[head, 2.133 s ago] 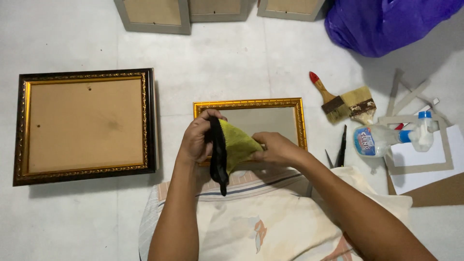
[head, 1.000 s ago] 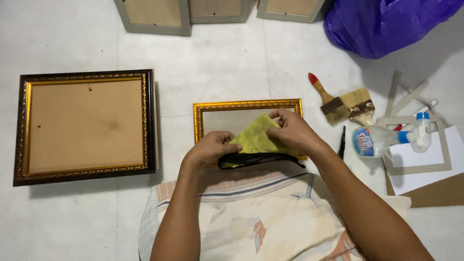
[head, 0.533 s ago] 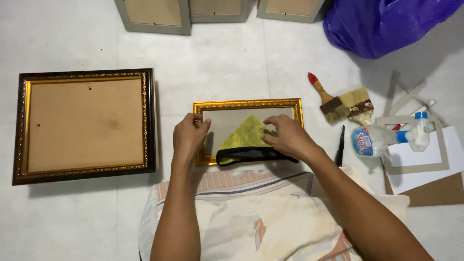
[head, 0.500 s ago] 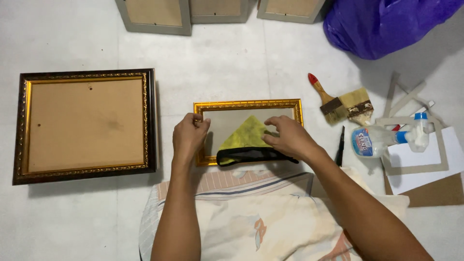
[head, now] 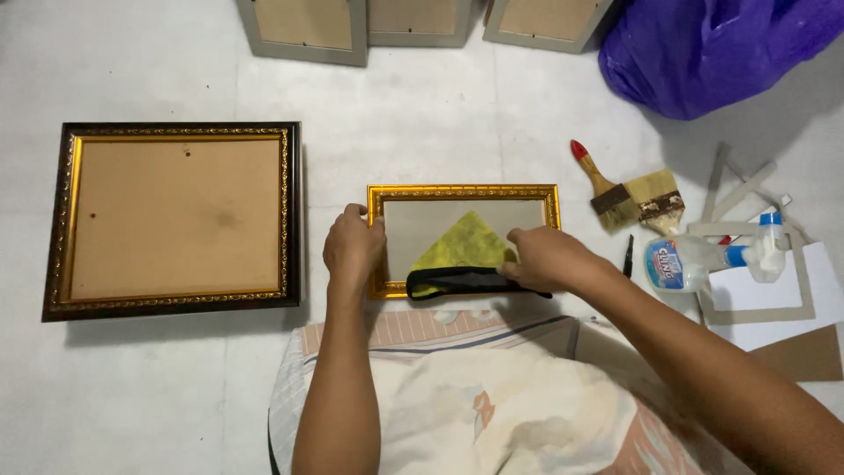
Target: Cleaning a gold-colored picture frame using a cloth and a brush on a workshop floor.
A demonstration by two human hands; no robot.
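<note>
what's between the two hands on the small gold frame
In the head view, between the left hand and right hand lie the frame's glass and a folded yellow-green cloth with a black edge.

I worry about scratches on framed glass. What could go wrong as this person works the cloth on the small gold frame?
The yellow cloth has a black edge; grit in it might scratch the pane. The left hand grips only the small gold frame at its left side, so pressure from the right hand could slide it on the floor.

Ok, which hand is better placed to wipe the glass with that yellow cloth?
Probably the right hand: it already rests on the folded yellow cloth with black edging, while the left hand grips the small gold picture frame at its left edge.
</note>
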